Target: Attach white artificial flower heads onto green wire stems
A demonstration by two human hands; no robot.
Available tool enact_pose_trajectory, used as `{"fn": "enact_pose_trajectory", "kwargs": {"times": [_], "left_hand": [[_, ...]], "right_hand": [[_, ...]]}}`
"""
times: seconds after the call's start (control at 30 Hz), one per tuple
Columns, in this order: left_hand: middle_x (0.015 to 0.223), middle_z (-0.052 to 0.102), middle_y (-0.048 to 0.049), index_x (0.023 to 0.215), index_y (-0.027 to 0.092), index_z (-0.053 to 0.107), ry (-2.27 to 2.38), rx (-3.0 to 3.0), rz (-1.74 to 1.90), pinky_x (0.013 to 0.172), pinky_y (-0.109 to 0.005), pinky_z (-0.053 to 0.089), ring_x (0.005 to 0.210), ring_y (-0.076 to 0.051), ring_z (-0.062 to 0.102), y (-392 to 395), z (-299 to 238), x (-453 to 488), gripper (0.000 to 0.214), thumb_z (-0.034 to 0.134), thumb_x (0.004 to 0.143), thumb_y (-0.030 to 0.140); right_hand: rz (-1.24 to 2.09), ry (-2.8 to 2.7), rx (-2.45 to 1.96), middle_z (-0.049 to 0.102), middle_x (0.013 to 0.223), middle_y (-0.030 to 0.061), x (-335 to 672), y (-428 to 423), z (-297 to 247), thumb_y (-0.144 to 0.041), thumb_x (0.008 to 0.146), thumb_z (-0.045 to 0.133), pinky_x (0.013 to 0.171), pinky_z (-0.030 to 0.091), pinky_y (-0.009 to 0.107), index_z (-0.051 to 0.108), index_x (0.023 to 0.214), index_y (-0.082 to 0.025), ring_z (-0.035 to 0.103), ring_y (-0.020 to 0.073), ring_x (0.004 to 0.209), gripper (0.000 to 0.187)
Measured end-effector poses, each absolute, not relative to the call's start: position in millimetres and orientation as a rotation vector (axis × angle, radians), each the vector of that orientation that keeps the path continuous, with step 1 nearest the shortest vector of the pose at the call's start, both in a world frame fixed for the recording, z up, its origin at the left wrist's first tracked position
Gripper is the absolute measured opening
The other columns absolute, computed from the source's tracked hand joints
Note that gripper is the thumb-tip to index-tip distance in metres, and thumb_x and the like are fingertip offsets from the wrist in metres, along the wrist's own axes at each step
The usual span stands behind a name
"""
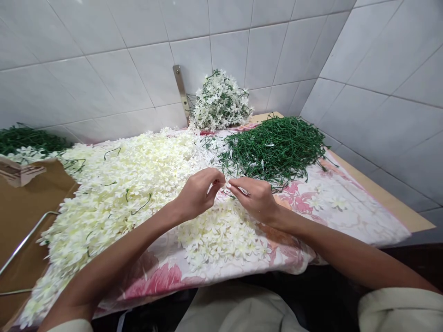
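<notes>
Over the middle of the table, my left hand and my right hand meet fingertip to fingertip. Both pinch one small white artificial flower; most of it is hidden by the fingers. Below my hands lies a small heap of loose white flower heads. A far larger heap of cream-white flower heads spreads to the left, with a few green stems on it. Beyond my right hand rests a thick bundle of green plastic stems, some with white tips.
A floral cloth covers the table. At the back, a pile of flowers on stems stands against the tiled wall beside a metal bracket. A cardboard box stands at the left, with more green stems behind it.
</notes>
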State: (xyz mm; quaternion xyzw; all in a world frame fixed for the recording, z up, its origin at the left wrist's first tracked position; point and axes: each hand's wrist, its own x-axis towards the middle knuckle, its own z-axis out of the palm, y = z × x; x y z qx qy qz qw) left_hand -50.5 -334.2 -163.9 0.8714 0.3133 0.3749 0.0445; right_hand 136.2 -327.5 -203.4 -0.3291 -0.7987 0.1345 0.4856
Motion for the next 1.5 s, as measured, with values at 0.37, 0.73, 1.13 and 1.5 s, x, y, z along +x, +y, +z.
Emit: {"fn": "enact_pose_trajectory", "kwargs": {"times": [0.37,0.73,1.13,1.5], "left_hand": [[0.073,0.058,0.0003,0.081,0.018,0.052,1.096,2.32,1.116,0.06,-0.023,0.046,0.064,-0.011,0.055,-335,-166,-46,0.007,0.053,0.084,0.012],[0.072,0.058,0.0003,0.083,0.018,0.051,1.115,2.045,1.102,0.06,-0.024,0.048,0.065,-0.012,0.057,-334,-171,-41,0.012,0.063,0.082,0.023],[0.088,0.067,-0.0052,0.101,0.02,0.052,1.126,2.092,1.018,0.072,-0.03,0.053,0.084,-0.018,0.066,-334,-148,-57,0.025,0.063,0.085,0.035],[0.087,0.069,-0.0042,0.094,0.019,0.059,1.214,2.373,0.763,0.061,-0.026,0.048,0.078,-0.018,0.065,-321,-164,-60,0.016,0.057,0.088,0.034]], "right_hand": [[0.231,-1.987,-0.803,0.075,0.08,0.0077,136,-328,-205,-0.027,0.091,0.052,0.066,0.054,0.032,0.072,0.089,-0.021,0.07,0.0211,0.071,0.021],[0.04,-2.101,-0.778,0.074,0.071,0.0071,139,-323,-208,-0.025,0.093,0.045,0.057,0.046,0.029,0.07,0.082,-0.018,0.067,0.0178,0.061,0.028],[-0.202,-1.513,-1.335,0.073,0.071,0.0047,244,-362,-196,-0.031,0.082,0.064,0.063,0.052,0.034,0.071,0.076,-0.022,0.068,0.0218,0.064,0.013],[-0.369,-1.593,-1.863,0.07,0.072,0.0077,315,-399,-256,-0.031,0.08,0.057,0.062,0.045,0.034,0.071,0.075,-0.018,0.064,0.0229,0.063,0.02]]}}
